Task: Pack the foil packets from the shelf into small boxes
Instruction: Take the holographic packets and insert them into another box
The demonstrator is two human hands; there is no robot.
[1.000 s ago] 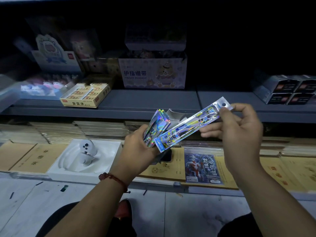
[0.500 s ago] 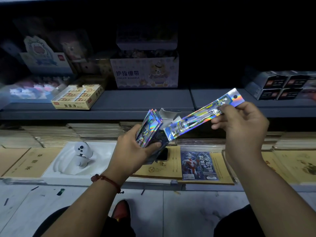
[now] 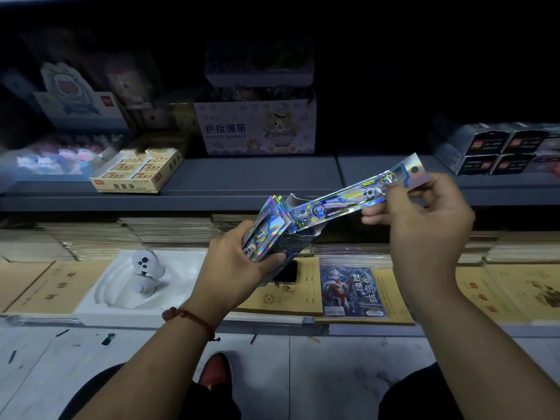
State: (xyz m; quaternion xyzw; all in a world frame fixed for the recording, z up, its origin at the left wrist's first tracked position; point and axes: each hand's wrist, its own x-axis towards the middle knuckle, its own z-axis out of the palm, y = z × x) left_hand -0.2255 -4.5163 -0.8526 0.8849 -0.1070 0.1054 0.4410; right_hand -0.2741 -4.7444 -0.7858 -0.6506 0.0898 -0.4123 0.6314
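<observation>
My left hand [image 3: 235, 268] grips a small open box [image 3: 298, 241] together with a stack of shiny foil packets [image 3: 265, 228] that stick up out of it. My right hand [image 3: 424, 219] pinches one long holographic foil packet [image 3: 348, 198] near its upper end. That packet slants down to the left, and its lower end sits at the box's open flaps. Both hands are held in front of the grey shelf [image 3: 242, 180].
On the shelf stand a yellow eraser box [image 3: 139, 172], a finger bandage carton [image 3: 257, 125] and dark boxes [image 3: 497, 150] at right. Below lie stacked notebooks [image 3: 51, 286], a white tray [image 3: 100, 295] with a white figure [image 3: 147, 275], a phone [image 3: 286, 271] and a card pack [image 3: 351, 291].
My right hand has drawn the long packet up and to the right, so less of it overlaps the box. My left hand still grips the box and stack.
</observation>
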